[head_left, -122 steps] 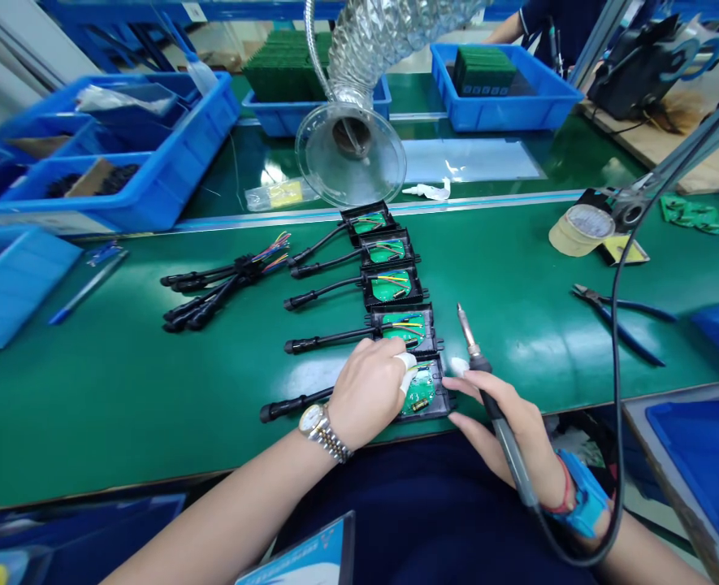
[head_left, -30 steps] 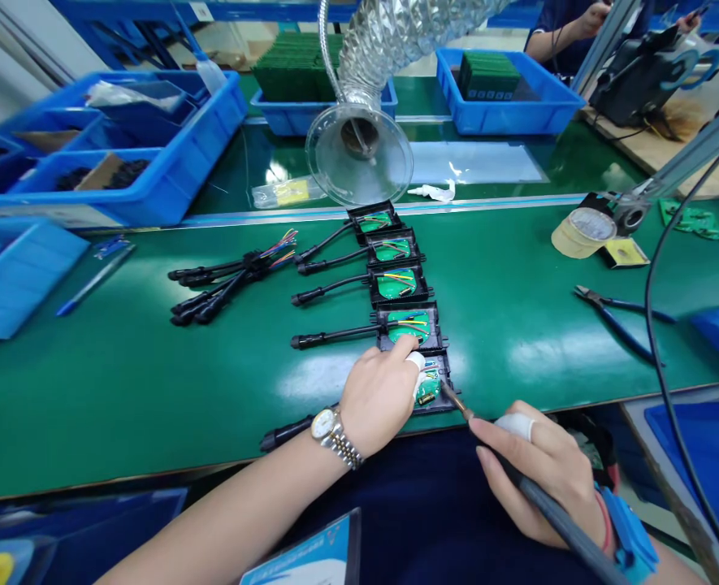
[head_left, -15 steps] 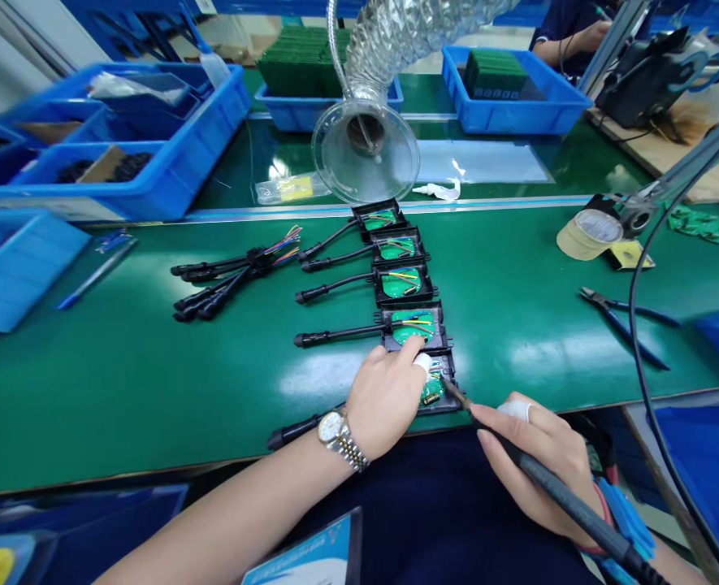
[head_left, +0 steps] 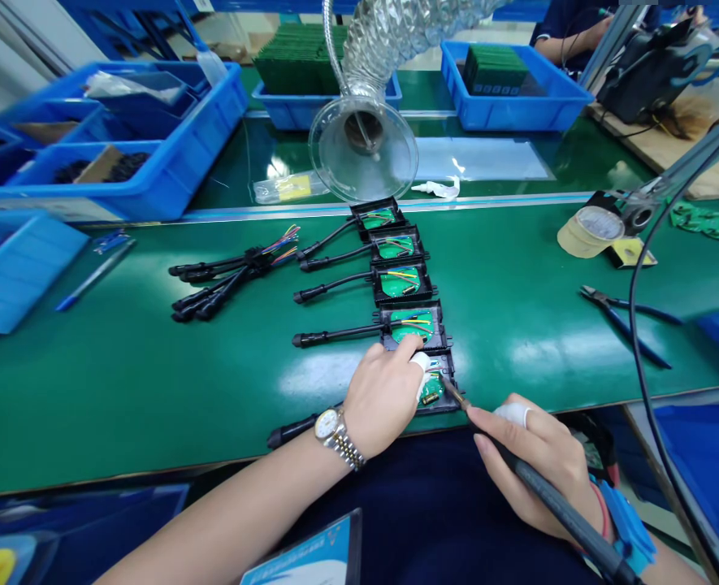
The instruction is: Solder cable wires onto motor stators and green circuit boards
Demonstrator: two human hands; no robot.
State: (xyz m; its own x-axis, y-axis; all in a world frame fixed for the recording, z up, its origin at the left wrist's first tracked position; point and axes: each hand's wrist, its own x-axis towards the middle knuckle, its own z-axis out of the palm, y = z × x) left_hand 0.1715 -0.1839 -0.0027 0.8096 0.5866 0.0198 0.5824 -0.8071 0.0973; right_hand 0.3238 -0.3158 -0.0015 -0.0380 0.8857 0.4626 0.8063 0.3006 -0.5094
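My right hand is closed round a soldering iron, its tip touching or just above the green circuit board in the nearest black housing. Over the left part of that housing lies my left hand, fingers bent down at the board; what they pinch is hidden. Both hands wear white finger covers. From under my left wrist a black cable sticks out. Beyond, several more open housings with boards, coloured wires and black cables form a column.
A bundle of black cables lies left of the column. Cutting pliers and a round tub are on the right. A fume extraction hood hangs at the back, between blue bins. A co-worker's arm shows at top right.
The view has shifted very slightly. Both hands stay at the nearest housing, with the soldering iron's tip still at its board.
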